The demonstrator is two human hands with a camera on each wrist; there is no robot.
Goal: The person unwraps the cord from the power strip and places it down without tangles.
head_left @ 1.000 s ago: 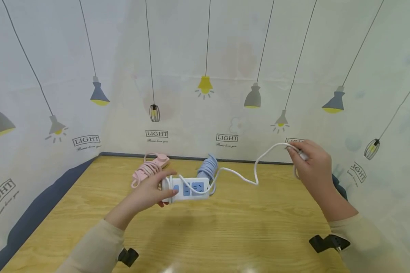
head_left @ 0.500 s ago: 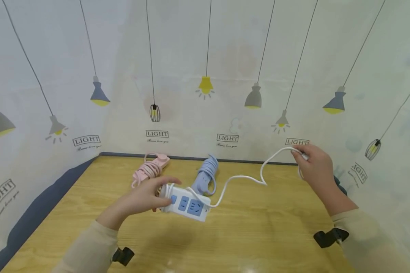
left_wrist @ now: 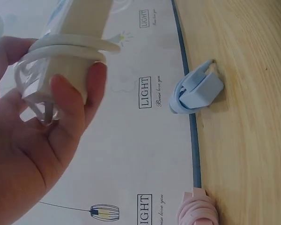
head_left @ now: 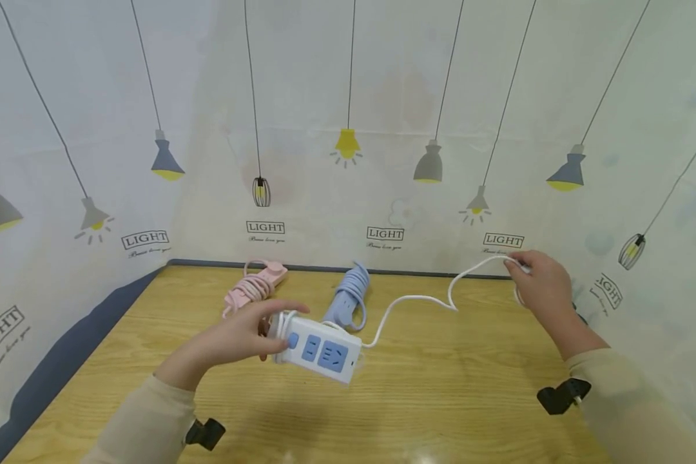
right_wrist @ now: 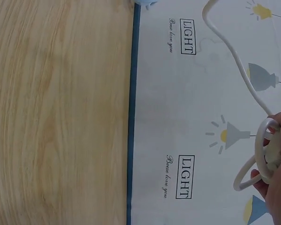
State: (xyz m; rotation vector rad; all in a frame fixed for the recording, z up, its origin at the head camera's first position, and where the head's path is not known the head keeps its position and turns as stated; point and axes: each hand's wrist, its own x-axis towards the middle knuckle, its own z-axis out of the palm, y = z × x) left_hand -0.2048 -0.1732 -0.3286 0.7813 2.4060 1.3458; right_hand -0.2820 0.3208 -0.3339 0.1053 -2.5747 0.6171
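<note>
My left hand (head_left: 232, 335) grips one end of a white power strip (head_left: 319, 348) with blue sockets, raised above the table. Several turns of its white cord (head_left: 417, 298) wrap around that gripped end, seen closely in the left wrist view. From the strip, a free length of cord runs in a loose wave to my right hand (head_left: 542, 283). That hand pinches the cord's far part, and a white plug (right_wrist: 274, 152) is partly hidden in the fingers. A small loop of cord hangs beside those fingers in the right wrist view.
Behind the white strip, a blue power strip (head_left: 348, 299) lies on the wooden table (head_left: 441, 386) with its cord wound around it. A pink power strip (head_left: 255, 287), likewise wound, lies farther left. A lamp-printed curtain (head_left: 325, 212) stands along the table's back edge.
My left hand has brought the power strip lower and nearer, tilting its right end down. My right hand has shifted slightly right and down; the cord slid off the socket face.
</note>
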